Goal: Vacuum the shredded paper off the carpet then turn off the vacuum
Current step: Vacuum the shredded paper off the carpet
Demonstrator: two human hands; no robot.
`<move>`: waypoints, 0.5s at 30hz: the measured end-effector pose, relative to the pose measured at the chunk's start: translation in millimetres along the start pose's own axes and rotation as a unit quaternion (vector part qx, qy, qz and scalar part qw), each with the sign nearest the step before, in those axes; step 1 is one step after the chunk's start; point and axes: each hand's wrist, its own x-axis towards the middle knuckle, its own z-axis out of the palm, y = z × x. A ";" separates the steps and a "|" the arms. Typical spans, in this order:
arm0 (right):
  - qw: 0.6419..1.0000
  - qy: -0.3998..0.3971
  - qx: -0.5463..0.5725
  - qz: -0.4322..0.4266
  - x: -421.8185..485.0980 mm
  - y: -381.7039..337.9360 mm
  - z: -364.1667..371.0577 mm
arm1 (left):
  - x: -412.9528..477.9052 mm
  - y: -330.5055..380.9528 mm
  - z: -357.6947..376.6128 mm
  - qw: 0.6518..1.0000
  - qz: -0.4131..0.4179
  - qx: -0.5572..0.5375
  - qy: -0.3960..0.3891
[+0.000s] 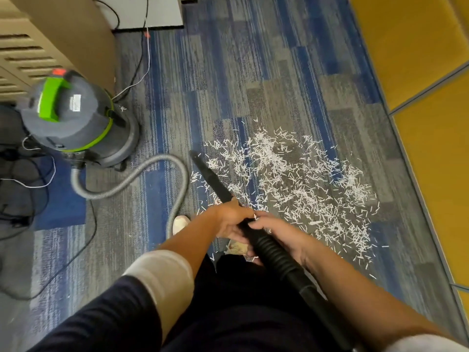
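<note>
Looking down from your head camera, you have both hands on the black plastic vacuum wand (212, 177): your left hand (229, 219) is wrapped over the smooth tube, and your right hand (276, 235) sits just behind it, fingers curled around the ribbed section. The wand slants away from you, its tip at the near-left edge of the scattered white shredded paper (291, 179). That paper lies in a wide patch on the blue and grey striped carpet (253, 72), reaching toward the yellow partition wall (411, 47) on your right. To your left stands the grey canister vacuum with a green handle (76, 118), and its grey ribbed hose (142, 174) loops across the carpet toward you. Thin dark cables (22, 199) trail behind the canister.
</note>
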 end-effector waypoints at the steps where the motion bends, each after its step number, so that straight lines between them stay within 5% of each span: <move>1: 0.999 -0.003 -0.042 0.003 3.4 -2.1 1.5 | -3.7 -1.0 1.0 1.000 -0.004 0.000 -0.008; 10: 0.998 0.001 -0.038 0.043 10.0 7.4 7.0 | -1.2 -6.1 -1.2 0.996 -0.046 0.079 0.003; 15: 0.998 -0.001 -0.042 0.045 15.9 10.5 8.7 | 3.5 -9.2 -2.8 0.999 -0.042 0.026 0.018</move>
